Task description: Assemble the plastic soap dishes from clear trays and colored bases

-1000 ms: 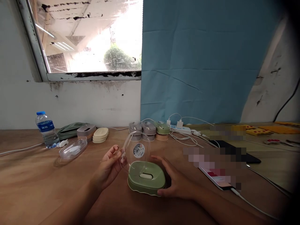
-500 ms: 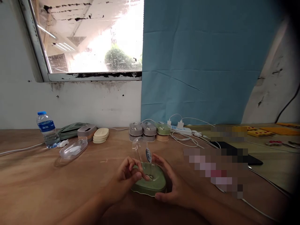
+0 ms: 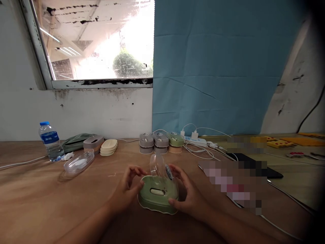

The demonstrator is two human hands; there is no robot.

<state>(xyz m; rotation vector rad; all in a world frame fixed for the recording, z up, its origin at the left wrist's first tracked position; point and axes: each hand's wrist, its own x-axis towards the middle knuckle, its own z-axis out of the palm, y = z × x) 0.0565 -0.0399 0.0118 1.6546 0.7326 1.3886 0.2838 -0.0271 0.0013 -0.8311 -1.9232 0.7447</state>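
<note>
A green oval box [image 3: 152,202] sits on the table in front of me, with a slot in its top and a pale piece showing in it. From its back right rises a clear plastic cover [image 3: 156,165], tilted up, with a round dark label. My right hand [image 3: 186,191] curves round the box's right end, thumb on the front edge and fingers behind by the label. On the other side my left hand [image 3: 129,184] is open, its fingers bent and apart, thumb at the box's left rim; whether it touches is hard to tell.
At the back stand grey boxes [image 3: 160,144] and a green-topped box [image 3: 176,144]. Farther left are cream oval lids [image 3: 109,146], a clear tray [image 3: 79,162], a pinkish-grey box [image 3: 93,144] and a water bottle [image 3: 51,142]. White cables and a power strip [image 3: 195,140] lie right.
My left hand has moved off the top of the box to its left side, uncovering the slot. The box and clear cover have shifted and turned slightly; my right hand stays at the right end.
</note>
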